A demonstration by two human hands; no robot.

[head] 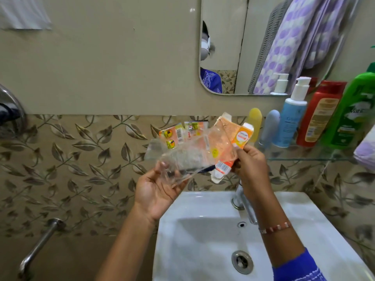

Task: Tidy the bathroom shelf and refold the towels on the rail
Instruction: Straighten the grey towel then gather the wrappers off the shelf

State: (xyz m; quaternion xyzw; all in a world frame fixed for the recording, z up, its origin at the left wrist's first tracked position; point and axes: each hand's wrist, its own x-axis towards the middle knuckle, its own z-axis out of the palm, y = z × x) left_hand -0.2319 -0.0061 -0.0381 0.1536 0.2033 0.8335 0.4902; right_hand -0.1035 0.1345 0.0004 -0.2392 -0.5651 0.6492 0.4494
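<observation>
Above the white sink (316, 224), my left hand (156, 191) lies palm up under a bunch of clear plastic wrappers (182, 157) with orange and yellow labels, its fingers curled round their lower edge. My right hand (250, 163) pinches a flattened orange carton (233, 145) at the bunch's right side. To the right, a glass shelf (304, 158) carries a yellow bottle (256, 122), a grey bottle (271, 128), a blue pump bottle (290, 118), a red bottle (320, 114) and a green bottle (351, 114). A purple-dotted towel (365, 151) shows at the right edge.
A mirror (223, 47) above the shelf reflects a hanging purple-dotted towel and a grey one. A chrome tap (243, 201) stands at the back of the sink. On the left wall are a chrome fitting (12, 110) and a low spout (38, 248).
</observation>
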